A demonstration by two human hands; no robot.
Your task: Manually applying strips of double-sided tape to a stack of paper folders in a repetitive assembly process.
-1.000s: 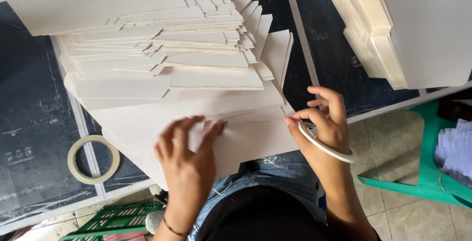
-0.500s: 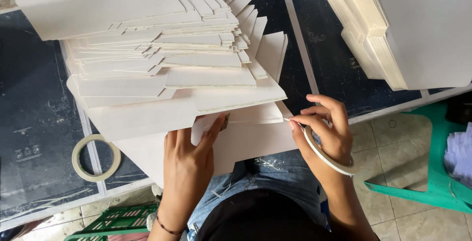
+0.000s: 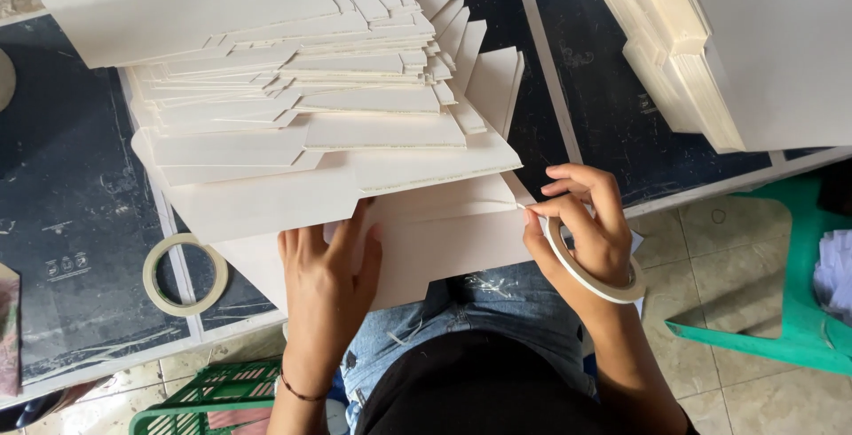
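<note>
Cardboard sheet [image 3: 444,249], the lowest one in the fanned pile, sits at the near edge of the table [image 3: 71,222] and hangs a bit over the person's lap. Left hand [image 3: 324,280] lies flat on it, fingers together and stretched out, tips tucked just under the sheet above. Right hand [image 3: 590,231] is at the sheet's right edge, thumb and forefinger pinched together right at the corner, and a tape roll [image 3: 593,262] is looped over those fingers like a bracelet. Can't tell if there's actual tape between the fingertips, too small. Above it is the whole pile of cut cream blanks [image 3: 302,89], fanned out in steps. Second tape roll [image 3: 185,273] lies flat on the dark table just left of the left hand. Thick stack of boards [image 3: 710,53] is at the top right, green plastic chair [image 3: 781,311] on the tiled floor on the right, green crate [image 3: 213,399] under the table
</note>
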